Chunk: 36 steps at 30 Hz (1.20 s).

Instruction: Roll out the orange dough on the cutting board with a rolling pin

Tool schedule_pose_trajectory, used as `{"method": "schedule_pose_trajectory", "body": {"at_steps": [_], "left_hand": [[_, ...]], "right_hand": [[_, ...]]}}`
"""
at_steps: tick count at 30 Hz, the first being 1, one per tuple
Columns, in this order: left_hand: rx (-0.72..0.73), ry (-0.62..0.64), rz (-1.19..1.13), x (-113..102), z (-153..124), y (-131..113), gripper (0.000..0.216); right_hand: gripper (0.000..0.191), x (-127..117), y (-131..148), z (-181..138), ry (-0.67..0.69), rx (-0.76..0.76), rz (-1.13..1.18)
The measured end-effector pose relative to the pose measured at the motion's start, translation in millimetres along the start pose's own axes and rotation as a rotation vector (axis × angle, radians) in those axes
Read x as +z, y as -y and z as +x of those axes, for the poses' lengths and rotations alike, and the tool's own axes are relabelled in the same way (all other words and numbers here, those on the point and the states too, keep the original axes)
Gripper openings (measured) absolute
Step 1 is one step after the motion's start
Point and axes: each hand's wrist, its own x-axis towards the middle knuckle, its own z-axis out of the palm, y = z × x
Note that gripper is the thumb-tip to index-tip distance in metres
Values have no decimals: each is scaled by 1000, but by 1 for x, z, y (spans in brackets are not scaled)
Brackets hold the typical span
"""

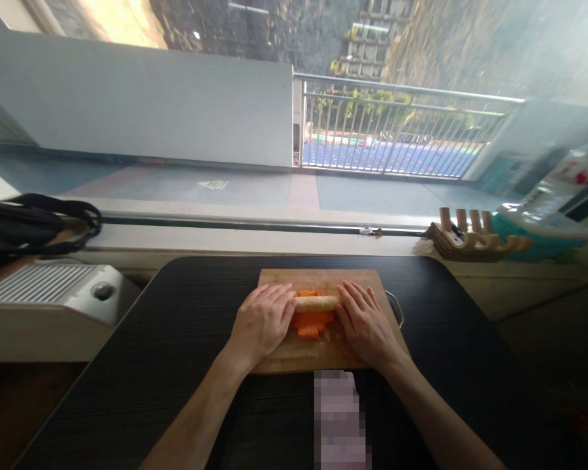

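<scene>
A pale wooden rolling pin (pixel 316 303) lies crosswise over a flattened orange sheet of what looks like dough or clay (pixel 313 324). My left hand (pixel 267 316) is closed over the pin's left end, and my right hand (pixel 365 320) over its right end. The fingers of both hands curl forward across the wood, hiding the pin's ends. Orange material shows both in front of the pin and behind it. Beneath everything is a wooden cutting board (pixel 279 362) with a metal handle (pixel 396 307) at its right side.
The board rests on a black table (pixel 176 339). A pixelated pinkish object (pixel 340 418) lies at the near edge. On the windowsill are a brown holder with wooden pegs (pixel 470 241), a teal container (pixel 543 235) and a clear bottle (pixel 563 176). A black bag (pixel 24 228) sits left, above a white unit (pixel 93 294).
</scene>
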Motion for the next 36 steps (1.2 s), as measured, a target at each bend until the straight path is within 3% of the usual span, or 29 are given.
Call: {"method": "schedule_pose_trajectory", "body": {"at_steps": [23, 32, 36], "left_hand": [[11, 1, -102, -2, -13, -4, 40], [11, 23, -35, -10, -11, -8, 29], [-83, -22, 46, -17, -6, -10, 27]], "right_hand": [[38, -11, 10, -22, -72, -29, -24], [29, -27, -5, 5, 35, -98, 34], [28, -33, -6, 35, 13, -138, 18]]}}
